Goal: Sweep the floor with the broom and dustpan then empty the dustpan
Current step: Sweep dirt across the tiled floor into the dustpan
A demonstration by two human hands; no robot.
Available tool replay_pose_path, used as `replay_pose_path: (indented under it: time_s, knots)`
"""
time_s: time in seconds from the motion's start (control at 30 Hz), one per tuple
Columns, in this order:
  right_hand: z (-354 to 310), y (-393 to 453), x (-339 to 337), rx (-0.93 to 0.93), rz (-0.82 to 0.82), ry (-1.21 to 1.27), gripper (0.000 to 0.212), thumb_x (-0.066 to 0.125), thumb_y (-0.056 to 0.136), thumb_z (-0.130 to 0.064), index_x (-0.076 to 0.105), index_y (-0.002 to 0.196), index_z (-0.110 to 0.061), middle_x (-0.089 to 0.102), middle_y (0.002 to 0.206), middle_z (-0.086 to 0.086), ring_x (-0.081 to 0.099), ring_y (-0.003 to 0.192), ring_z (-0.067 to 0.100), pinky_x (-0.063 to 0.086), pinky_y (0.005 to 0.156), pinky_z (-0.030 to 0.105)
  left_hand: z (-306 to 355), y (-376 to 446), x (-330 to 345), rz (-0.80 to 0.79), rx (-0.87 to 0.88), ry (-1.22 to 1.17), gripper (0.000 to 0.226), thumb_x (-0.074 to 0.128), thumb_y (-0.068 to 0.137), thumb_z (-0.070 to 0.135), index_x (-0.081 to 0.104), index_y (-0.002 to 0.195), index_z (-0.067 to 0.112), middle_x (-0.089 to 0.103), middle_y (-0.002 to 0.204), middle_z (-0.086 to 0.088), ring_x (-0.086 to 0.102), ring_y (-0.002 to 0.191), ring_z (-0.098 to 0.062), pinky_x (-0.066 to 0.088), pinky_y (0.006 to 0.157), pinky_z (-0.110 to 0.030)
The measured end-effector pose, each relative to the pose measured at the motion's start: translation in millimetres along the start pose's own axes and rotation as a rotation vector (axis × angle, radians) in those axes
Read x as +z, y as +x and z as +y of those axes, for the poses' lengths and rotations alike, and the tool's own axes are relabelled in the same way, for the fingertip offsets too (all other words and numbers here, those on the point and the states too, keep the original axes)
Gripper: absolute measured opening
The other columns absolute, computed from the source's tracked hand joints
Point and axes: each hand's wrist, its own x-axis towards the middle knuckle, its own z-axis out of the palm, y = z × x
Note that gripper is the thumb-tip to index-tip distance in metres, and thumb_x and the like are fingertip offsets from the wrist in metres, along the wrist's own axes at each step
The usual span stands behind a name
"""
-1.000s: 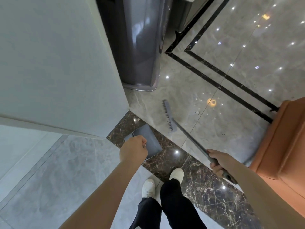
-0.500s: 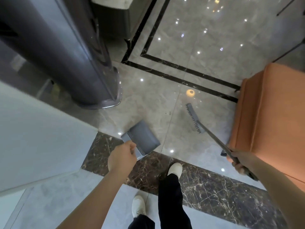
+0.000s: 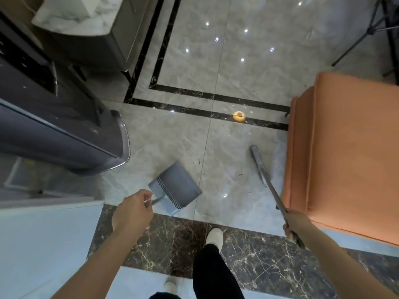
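- We have stepped off the white wall and onto the open floor [image 3: 185, 130]; a second ago the pan was tucked by the wall corner, now it hangs at 11 o'clock from our leading shoe [image 3: 214, 235].
- Our left hand [image 3: 133, 214] curls round the pan [image 3: 175, 187] handle, the pan tilted, its mouth toward 1 o'clock.
- Our right hand [image 3: 296, 223] grips the broom [image 3: 260, 167] shaft; the head has swung from in front of us to 2 o'clock, just beside the orange seat [image 3: 345, 152].
- Dark specks lie between pan and broom head and up at 12 o'clock near the black stripes (whether the bristles touch the tile we cannot tell).
- We judge sweeping is only starting: nothing shows in the pan, so emptying is a long way off.
- The grey bin [image 3: 64, 134] sits at 9 o'clock, near the pan.
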Motion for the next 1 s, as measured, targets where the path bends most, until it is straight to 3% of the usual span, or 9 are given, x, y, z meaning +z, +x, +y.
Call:
replay_pose_path:
  time_s: [0.07,0.2,0.33,0.47,0.6,0.8,1.0]
  knots:
    - [-4,2,8,0.01,-0.026,-0.036,0.022,0.03,0.102,-0.009,0.048,0.091,-0.008,0.032,0.044,0.005,0.027,0.017,0.01,0.024,0.026,0.01,3,5,-5,-0.005,-0.013,0.006,0.022,0.054,0.094,0.022,0.061,0.115,0.025,0.071,0.106,0.002,0.069,0.052,-0.013,0.055,0.058,-0.029]
    - [-7,-8,34,-0.017,-0.09,-0.207,0.031,0.027,0.102,-0.007,0.051,0.12,-0.013,0.038,0.048,0.005,0.03,0.022,0.009,0.024,0.028,0.011,5,12,-10,-0.021,-0.036,-0.007,0.023,0.053,0.095,0.021,0.06,0.116,0.023,0.069,0.113,0.003,0.068,0.049,-0.011,0.046,0.047,-0.022]
    - [-12,-19,67,-0.031,-0.141,-0.317,0.042,0.027,0.102,-0.007,0.042,0.141,-0.016,0.043,0.055,0.006,0.034,0.027,0.011,0.027,0.026,0.016,0,18,-15,-0.015,-0.07,0.016,0.024,0.054,0.094,0.023,0.06,0.117,0.022,0.073,0.104,0.003,0.066,0.048,-0.009,0.052,0.056,-0.024]
    - [-15,-38,102,-0.101,-0.18,-0.433,0.046,0.029,0.101,-0.003,0.042,0.142,-0.016,0.044,0.057,0.007,0.036,0.037,0.015,0.029,0.026,0.017,-7,18,-18,-0.031,-0.103,0.017,0.022,0.053,0.094,0.024,0.06,0.115,0.024,0.074,0.088,0.002,0.066,0.05,-0.008,0.053,0.061,-0.025]
    - [-21,-46,124,-0.123,-0.218,-0.504,0.046,0.032,0.1,-0.008,0.04,0.143,-0.021,0.044,0.052,0.007,0.037,0.033,0.015,0.032,0.03,0.02,-4,18,-14,-0.012,-0.102,-0.001,0.019,0.053,0.094,0.024,0.06,0.112,0.027,0.072,0.099,0.005,0.067,0.052,-0.012,0.058,0.066,-0.033]
    - [-42,-50,113,-0.272,-0.144,-0.611,0.046,0.034,0.099,-0.008,0.042,0.142,-0.021,0.05,0.064,0.003,0.042,0.044,0.016,0.037,0.033,0.021,-8,25,-21,-0.016,-0.103,-0.022,0.02,0.054,0.093,0.02,0.061,0.111,0.026,0.071,0.1,0.006,0.067,0.051,-0.011,0.057,0.066,-0.032]
    - [-66,-37,125,-0.3,-0.184,-0.847,0.052,0.027,0.098,-0.004,0.032,0.147,-0.02,0.044,0.064,0.003,0.038,0.045,0.015,0.033,0.037,0.022,-8,30,-21,-0.068,-0.096,-0.038,0.016,0.053,0.093,0.017,0.057,0.093,0.032,0.07,0.095,0.007,0.068,0.049,-0.011,0.054,0.059,-0.027]
